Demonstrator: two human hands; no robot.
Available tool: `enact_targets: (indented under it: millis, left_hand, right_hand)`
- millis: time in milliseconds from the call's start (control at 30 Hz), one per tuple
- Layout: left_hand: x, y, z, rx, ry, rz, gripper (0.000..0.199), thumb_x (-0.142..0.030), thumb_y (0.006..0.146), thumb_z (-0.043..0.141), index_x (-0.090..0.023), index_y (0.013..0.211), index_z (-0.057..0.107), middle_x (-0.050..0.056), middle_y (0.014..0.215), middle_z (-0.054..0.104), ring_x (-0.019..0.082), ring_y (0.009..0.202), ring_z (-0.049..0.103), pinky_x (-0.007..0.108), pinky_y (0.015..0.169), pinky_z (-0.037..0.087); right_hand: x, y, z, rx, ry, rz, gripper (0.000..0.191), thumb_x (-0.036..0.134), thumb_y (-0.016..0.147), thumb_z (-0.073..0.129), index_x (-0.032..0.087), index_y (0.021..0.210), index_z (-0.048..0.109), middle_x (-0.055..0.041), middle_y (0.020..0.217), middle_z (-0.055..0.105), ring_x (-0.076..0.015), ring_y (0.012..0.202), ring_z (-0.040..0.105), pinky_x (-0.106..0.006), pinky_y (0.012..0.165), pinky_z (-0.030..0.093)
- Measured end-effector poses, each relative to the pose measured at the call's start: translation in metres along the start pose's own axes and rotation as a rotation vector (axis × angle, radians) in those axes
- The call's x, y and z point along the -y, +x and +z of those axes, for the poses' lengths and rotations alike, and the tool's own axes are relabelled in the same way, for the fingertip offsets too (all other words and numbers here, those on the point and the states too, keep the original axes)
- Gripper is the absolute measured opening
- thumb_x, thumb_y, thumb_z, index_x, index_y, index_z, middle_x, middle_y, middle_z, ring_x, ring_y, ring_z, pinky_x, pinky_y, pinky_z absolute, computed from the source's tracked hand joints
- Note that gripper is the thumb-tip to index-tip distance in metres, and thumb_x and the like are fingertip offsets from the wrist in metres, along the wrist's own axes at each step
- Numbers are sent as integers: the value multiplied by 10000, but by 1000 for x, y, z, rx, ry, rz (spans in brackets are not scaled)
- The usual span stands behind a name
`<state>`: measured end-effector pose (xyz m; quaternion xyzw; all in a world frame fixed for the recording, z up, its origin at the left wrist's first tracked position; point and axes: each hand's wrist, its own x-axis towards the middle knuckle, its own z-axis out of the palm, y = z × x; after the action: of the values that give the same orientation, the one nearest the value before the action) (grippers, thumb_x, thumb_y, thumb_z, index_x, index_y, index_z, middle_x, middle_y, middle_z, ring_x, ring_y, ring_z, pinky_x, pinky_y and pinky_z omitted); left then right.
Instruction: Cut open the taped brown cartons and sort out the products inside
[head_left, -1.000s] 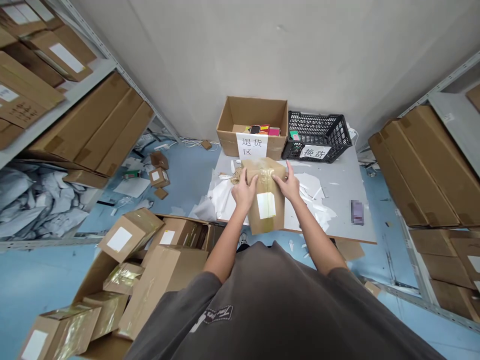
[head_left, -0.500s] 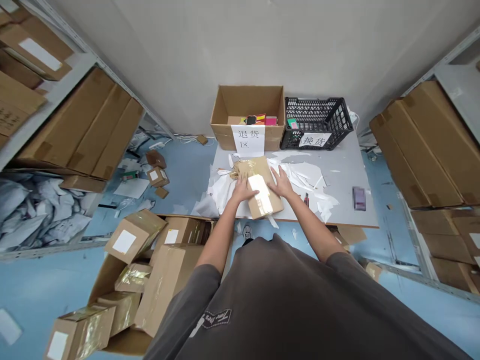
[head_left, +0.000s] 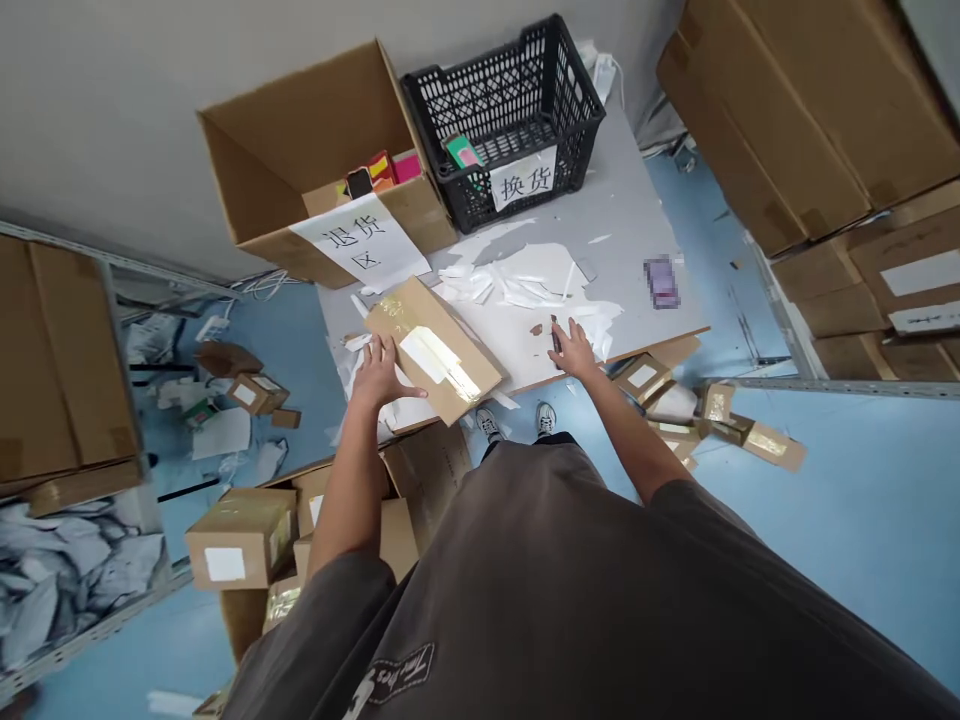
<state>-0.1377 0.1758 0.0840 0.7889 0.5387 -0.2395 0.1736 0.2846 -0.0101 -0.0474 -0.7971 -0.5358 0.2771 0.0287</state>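
A taped cardboard box [head_left: 469, 358] with a white label lies at a slant near the table's front edge. My left hand [head_left: 377, 378] rests against its left side, fingers flat and thumb spread along the near side. Farther right, my right hand [head_left: 573, 350] is over a small dark utility knife [head_left: 556, 338] on the table. Its fingers are spread, with thumb and forefinger at the knife; no firm grip shows. Torn white paper [head_left: 517, 285] lies behind the box and the knife.
At the back of the table stand an open carton [head_left: 277, 160] and a black plastic crate [head_left: 517, 150], each with a paper sign and small packs inside. A phone-like object [head_left: 661, 281] lies to the right. Boxes [head_left: 240, 535] fill a large carton at the lower left.
My right hand has left the box and moved right to the utility knife. My left hand has shifted to the box's left side. The view has turned and moved nearer.
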Motion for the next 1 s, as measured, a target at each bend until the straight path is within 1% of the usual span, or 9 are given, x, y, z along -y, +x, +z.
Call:
enact_targets:
  millis: [167,333,467,567,667,767,867,933,1000]
  left_hand:
    - [-20,-4,5,-45,-46,-24,1681,-899,583,889,-123,1797,22,264,1852,-29,475,1713,113,562,1338,336]
    - [-45,-2,8,-21,-69,-82,1687,-921,591,868,-104,1792,11,280,1849,-25,460,1718,105,549,1322,372]
    - [-58,-3,9,-26,-71,-113,1670,-924,594,864,-103,1792,38,285,1848,-3,464,1717,105,547,1302,399]
    - [-64,-3,9,-51,-71,-107,1650,-921,607,860,-107,1793,51,283,1848,33,472,1720,56,556,1322,351]
    - [-69,0,8,-69,-85,-90,1641,-931,619,841,-107,1794,45,266,1854,0,476,1719,-29,560,1359,255]
    - [-69,2,6,-67,-109,-47,1656,-951,606,826,-82,1791,62,252,1856,-53,462,1717,-98,532,1384,171]
    - [-67,5,4,-60,-157,-11,1672,-961,582,828,-49,1781,104,269,1850,-54,456,1720,-84,503,1388,157]
    - [-65,7,4,-62,-190,4,1629,-952,607,821,-48,1778,137,274,1849,-42,456,1722,-60,499,1389,155]
    - [-64,9,5,-64,-214,17,1571,-931,647,813,-57,1777,159,268,1851,-28,451,1724,-53,504,1390,153]
  right_hand:
    - [-30,32,37,69,61,190,646,428,1089,544,119,1647,446,-259,1632,510,-382,1474,512,-459,1216,403]
    - [-31,65,54,147,162,324,425,358,1041,651,121,1387,585,-223,1338,717,-317,1244,674,-342,1010,481]
    - [-18,77,33,74,315,340,377,247,975,684,126,1307,551,-203,1138,758,-300,1036,709,-338,842,476]
    - [4,87,-10,-79,404,255,412,243,964,667,148,1329,500,-168,1049,769,-284,955,701,-346,826,485]
    - [55,96,-64,-161,441,84,480,234,991,608,173,1433,431,-103,994,781,-233,823,710,-327,848,512]
    - [136,100,-100,-81,447,-172,484,279,1065,498,215,1534,396,-65,1003,783,-213,703,705,-316,779,541]
    - [225,97,-103,20,223,-389,409,408,1131,432,222,1489,495,-117,1134,794,-303,981,755,-366,871,565]
    - [272,93,-93,98,39,-417,405,442,1142,432,195,1442,547,-164,1225,782,-337,1134,735,-402,969,556]
    - [304,91,-83,149,-98,-375,420,442,1156,415,156,1431,553,-206,1297,760,-341,1205,715,-418,1045,533]
